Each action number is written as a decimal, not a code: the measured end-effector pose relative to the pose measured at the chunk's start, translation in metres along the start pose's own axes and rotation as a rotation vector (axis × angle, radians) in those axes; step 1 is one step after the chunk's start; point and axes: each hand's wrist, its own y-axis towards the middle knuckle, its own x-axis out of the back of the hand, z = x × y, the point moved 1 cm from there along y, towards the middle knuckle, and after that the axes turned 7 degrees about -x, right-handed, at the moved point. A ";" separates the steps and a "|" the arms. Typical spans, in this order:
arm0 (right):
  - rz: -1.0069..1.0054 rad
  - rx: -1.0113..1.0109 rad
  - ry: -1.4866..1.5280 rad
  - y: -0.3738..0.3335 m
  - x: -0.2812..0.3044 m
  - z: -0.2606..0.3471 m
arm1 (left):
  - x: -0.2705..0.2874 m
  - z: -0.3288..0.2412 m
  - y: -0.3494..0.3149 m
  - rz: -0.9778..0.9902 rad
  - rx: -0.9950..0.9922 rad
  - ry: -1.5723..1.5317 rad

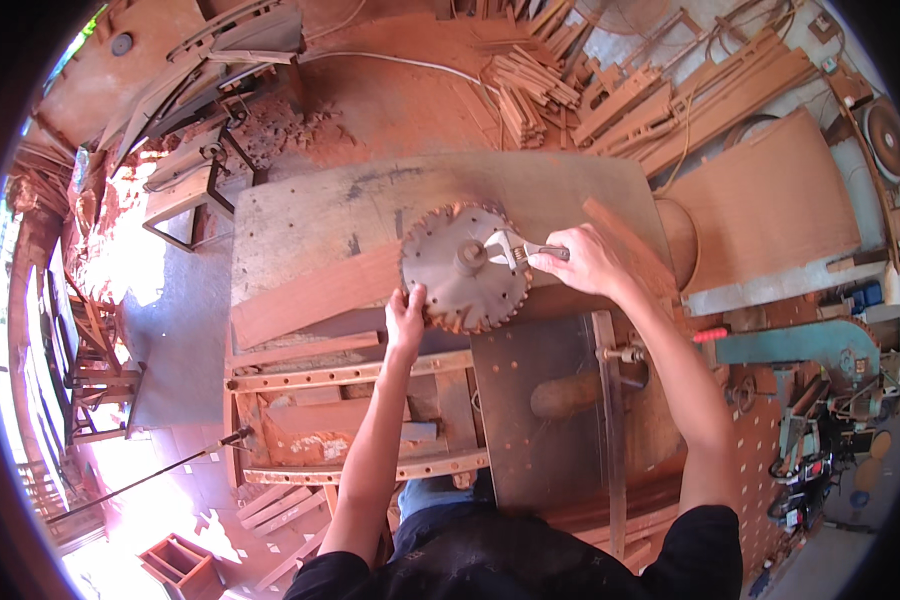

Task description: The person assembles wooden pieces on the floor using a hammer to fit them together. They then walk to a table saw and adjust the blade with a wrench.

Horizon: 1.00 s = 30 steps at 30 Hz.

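Observation:
A round toothed circular saw blade [445, 275] stands over the work table, with a hub and nut [469, 256] at its centre. My left hand [405, 318] grips the blade's lower left rim, thumb on its face and fingers partly hidden behind it. In my right hand [587, 262] is an adjustable wrench [522, 250], its handle wrapped by my fingers. The wrench's jaws lie just right of the hub; whether they touch the nut I cannot tell.
Beneath the blade is a wide table top [320, 205] with a reddish board [320, 297] on it. A dark metal plate [540, 440] and a slotted rail frame [360, 375] lie nearer me. Timber piles [535, 95] and a green machine [800, 345] stand beyond and to the right.

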 end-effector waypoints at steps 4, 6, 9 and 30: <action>0.187 0.012 -0.154 0.056 0.000 -0.010 | -0.001 -0.024 -0.010 0.065 0.206 -0.038; 0.235 0.057 -0.158 0.075 -0.007 -0.012 | 0.006 -0.003 -0.004 0.064 0.133 0.062; 0.297 0.100 -0.159 0.090 -0.014 -0.019 | 0.002 -0.011 -0.008 0.061 0.180 0.019; 0.123 -0.317 0.013 -0.010 -0.050 0.011 | 0.002 -0.003 -0.006 -0.023 0.103 0.041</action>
